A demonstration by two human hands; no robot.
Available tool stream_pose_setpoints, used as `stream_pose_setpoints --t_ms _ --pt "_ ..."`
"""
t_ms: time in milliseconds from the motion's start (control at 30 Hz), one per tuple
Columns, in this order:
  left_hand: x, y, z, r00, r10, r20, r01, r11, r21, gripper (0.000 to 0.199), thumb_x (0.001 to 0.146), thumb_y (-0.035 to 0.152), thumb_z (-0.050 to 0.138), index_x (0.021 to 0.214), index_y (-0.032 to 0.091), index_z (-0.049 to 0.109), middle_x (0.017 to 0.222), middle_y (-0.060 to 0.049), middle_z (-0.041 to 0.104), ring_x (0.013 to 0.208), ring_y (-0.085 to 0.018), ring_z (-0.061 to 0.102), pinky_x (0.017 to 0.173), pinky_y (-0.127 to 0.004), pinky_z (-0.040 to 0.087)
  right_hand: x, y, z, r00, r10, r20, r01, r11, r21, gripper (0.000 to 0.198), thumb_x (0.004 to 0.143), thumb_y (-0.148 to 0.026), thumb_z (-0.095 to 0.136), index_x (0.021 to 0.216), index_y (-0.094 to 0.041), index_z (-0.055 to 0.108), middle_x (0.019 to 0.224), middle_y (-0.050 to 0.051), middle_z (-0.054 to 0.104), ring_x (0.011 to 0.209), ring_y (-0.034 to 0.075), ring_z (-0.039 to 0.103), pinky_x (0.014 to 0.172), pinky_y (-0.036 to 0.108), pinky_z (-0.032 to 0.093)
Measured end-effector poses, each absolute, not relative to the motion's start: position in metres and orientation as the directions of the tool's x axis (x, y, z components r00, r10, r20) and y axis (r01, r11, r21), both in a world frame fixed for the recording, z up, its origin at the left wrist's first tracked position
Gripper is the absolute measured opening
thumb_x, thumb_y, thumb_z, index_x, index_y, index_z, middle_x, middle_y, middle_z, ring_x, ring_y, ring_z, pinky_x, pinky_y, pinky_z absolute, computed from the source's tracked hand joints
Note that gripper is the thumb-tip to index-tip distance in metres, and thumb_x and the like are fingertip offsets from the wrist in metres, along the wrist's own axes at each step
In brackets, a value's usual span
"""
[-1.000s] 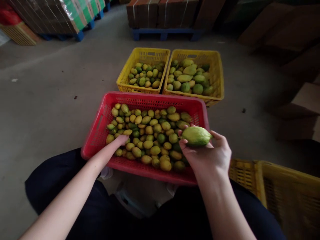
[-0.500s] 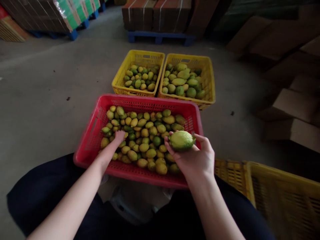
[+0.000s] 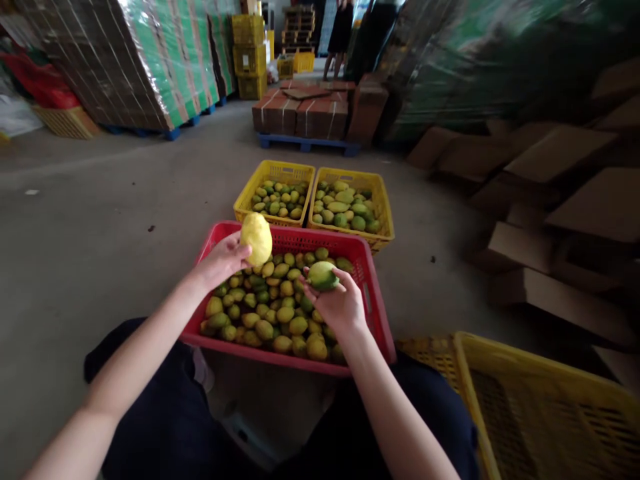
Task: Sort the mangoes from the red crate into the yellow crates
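Note:
My left hand [image 3: 223, 259] is closed on a yellow lemon [image 3: 257, 239], raised above the far left part of the red crate [image 3: 374, 300]. In my right hand [image 3: 341, 303] rests a green lemon [image 3: 323, 275], held with the palm turned up and the fingers curled round it, over the crate's right half. Below both hands, many yellow and green lemons [image 3: 285, 315] fill the red crate. Two yellow crates stand just beyond it: the left one [image 3: 242, 195] holds smaller lemons, the right one [image 3: 385, 212] larger, greener ones.
Another yellow crate [image 3: 465, 373] is at my right knee. Cardboard boxes [image 3: 555, 307] lie along the right side. Ahead, brown cartons [image 3: 320, 117] sit on a blue pallet [image 3: 305, 143]. A wrapped stack [image 3: 150, 60] stands at left. A person [image 3: 341, 33] is far back.
My left hand has come up out of the red crate with a yellow lemon. My right hand still holds the green lemon. The view has tilted upward, showing more of the room.

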State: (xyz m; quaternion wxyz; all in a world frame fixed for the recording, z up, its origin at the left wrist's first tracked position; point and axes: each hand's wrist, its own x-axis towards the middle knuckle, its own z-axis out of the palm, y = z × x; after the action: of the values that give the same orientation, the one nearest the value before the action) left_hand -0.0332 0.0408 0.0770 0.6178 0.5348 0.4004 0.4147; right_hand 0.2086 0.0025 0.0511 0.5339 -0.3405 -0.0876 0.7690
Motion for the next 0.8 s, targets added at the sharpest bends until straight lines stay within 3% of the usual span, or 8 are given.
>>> stream_pose_setpoints --t_ms 167,300,433,567,667,800 --pt "-0.014 0.008 0.043 0.254 0.965 -0.061 -0.136 0.098 0.986 0.066 0.053 0.058 0.078 0.104 0.02 0.06 0.101 -0.006 0.065 0.101 -0.024 0.058 0.089 -0.038 0.046 0.2 -0.006 0.048 -0.236 0.876 -0.42 -0.709 -0.451 -0.542 0.035 0.071 -0.053 0.062 0.076 -0.018 0.062 0.066 0.003 0.068 0.049 0.014 0.059 0.043 0.023 0.044" --pt "-0.006 0.006 0.031 0.293 0.954 -0.069 -0.033 0.082 0.996 0.071 0.05 0.047 0.084 0.109 0.018 0.059 0.103 -0.007 0.064 0.099 -0.024 0.059 0.09 -0.041 0.047 0.194 -0.011 0.041 -0.139 0.9 -0.413 -0.718 -0.379 -0.583 0.032 0.069 -0.05 0.069 0.071 -0.02 0.059 0.057 -0.005 0.063 0.039 0.007 0.045 0.038 0.02 0.036" --pt "-0.003 0.004 0.043 0.299 0.947 0.12 0.059 -0.144 0.988 0.068 0.055 0.041 0.083 0.115 0.021 0.056 0.115 -0.008 0.058 0.105 -0.023 0.057 0.091 -0.037 0.048 0.198 -0.013 0.044 -0.064 0.964 -0.257 -0.677 -0.231 -0.698 0.037 0.06 -0.047 0.075 0.083 -0.021 0.062 0.078 -0.001 0.069 0.062 0.014 0.061 0.055 0.025 0.048" --pt "-0.001 -0.002 0.052 0.323 0.876 0.357 0.154 -0.421 0.894 0.057 0.065 0.036 0.079 0.116 0.026 0.056 0.121 -0.008 0.053 0.115 -0.023 0.051 0.094 -0.035 0.046 0.202 -0.019 0.055 0.089 0.995 0.049 -0.445 0.084 -0.892 0.054 0.049 -0.014 0.082 0.095 -0.024 0.054 0.101 0.001 0.068 0.09 0.017 0.062 0.079 0.029 0.049" --pt "0.0 -0.005 0.054 0.322 0.828 0.459 0.191 -0.531 0.825 0.054 0.069 0.035 0.076 0.117 0.027 0.054 0.119 -0.008 0.053 0.114 -0.023 0.052 0.095 -0.036 0.045 0.197 -0.024 0.06 0.18 0.955 0.237 -0.275 0.28 -0.92 0.059 0.046 -0.002 0.079 0.092 -0.026 0.051 0.108 0.0 0.063 0.103 0.017 0.057 0.093 0.032 0.044" --pt "-0.001 -0.005 0.055 0.32 0.774 0.546 0.275 -0.628 0.728 0.051 0.071 0.033 0.075 0.117 0.027 0.054 0.117 -0.007 0.055 0.112 -0.023 0.053 0.099 -0.039 0.041 0.186 -0.028 0.056 0.184 0.919 0.348 -0.191 0.381 -0.905 0.059 0.048 0.0 0.076 0.094 -0.027 0.051 0.108 -0.001 0.058 0.101 0.017 0.057 0.093 0.034 0.044"
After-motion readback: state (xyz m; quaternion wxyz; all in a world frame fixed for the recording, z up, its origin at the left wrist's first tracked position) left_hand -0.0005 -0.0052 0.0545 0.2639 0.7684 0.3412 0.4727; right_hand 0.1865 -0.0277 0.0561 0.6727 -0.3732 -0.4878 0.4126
